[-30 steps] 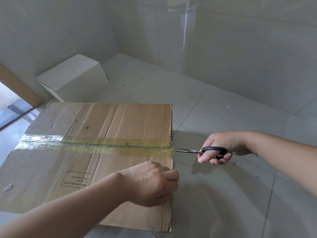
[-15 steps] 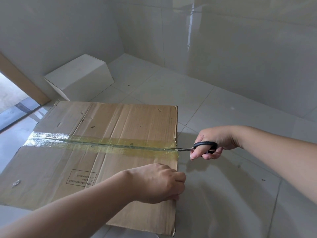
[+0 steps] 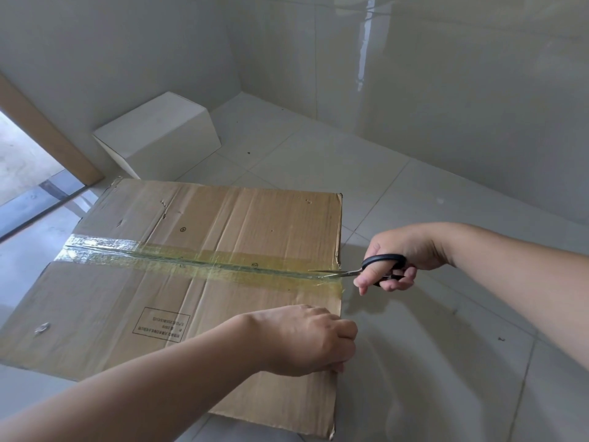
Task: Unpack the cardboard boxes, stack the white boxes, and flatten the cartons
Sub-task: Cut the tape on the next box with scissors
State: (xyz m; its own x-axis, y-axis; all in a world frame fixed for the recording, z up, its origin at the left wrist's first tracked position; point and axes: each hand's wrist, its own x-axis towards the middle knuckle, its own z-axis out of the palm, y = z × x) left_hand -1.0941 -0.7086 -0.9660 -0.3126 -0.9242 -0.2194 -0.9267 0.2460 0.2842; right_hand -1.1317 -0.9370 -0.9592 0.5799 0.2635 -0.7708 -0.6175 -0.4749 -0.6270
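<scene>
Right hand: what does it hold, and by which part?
The right hand holds scissors by the black handle loops; blades point into the tape seam.

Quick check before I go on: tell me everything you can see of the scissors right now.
The scissors have black loop handles and slim metal blades that look nearly closed. The right hand grips the handles, fingers through the loops, just off the right edge of the cardboard box. They lie close to level, tips pointing left, with the blades reaching over that edge along the yellowish tape on the centre seam. Whether the tips are under the tape or on it is unclear. The left hand does not touch them.
</scene>
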